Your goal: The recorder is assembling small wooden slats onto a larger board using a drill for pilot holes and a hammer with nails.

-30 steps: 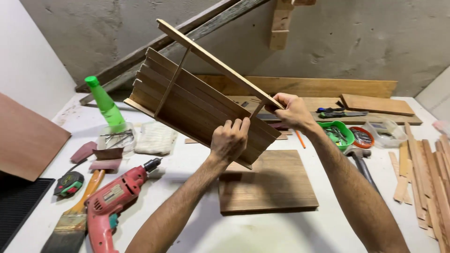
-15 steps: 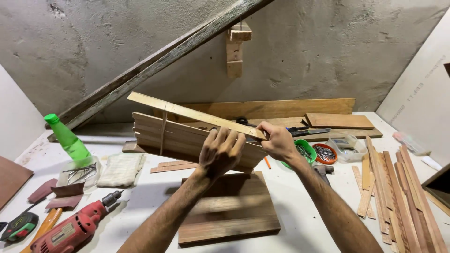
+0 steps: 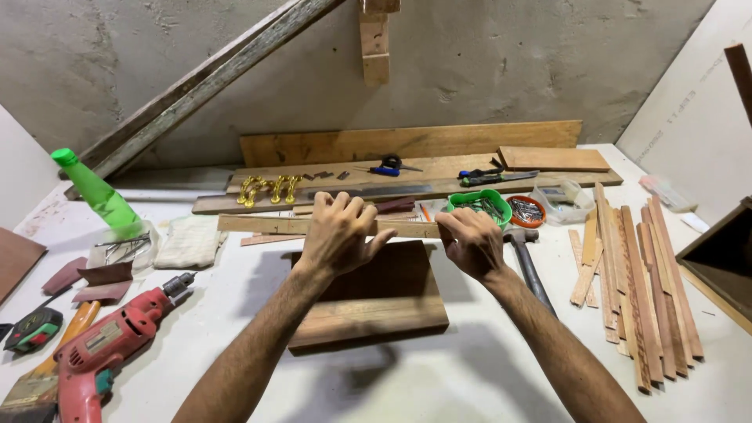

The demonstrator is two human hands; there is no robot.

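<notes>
While gripping a slat (image 3: 266, 225) laid flat across the middle of the bench (image 3: 470, 376), left hand (image 3: 338, 235) clamped over its centre and right hand (image 3: 471, 241) pinching its right end, both just beyond the far edge of a dark board (image 3: 368, 313). Near the left edge: red drill (image 3: 106, 345), green bottle (image 3: 98, 192), cloth (image 3: 188, 241). Toward the right edge: hammer (image 3: 529, 262), green bowl (image 3: 489, 205), loose strips (image 3: 642, 282); planks (image 3: 407, 141) along the back edge.
</notes>
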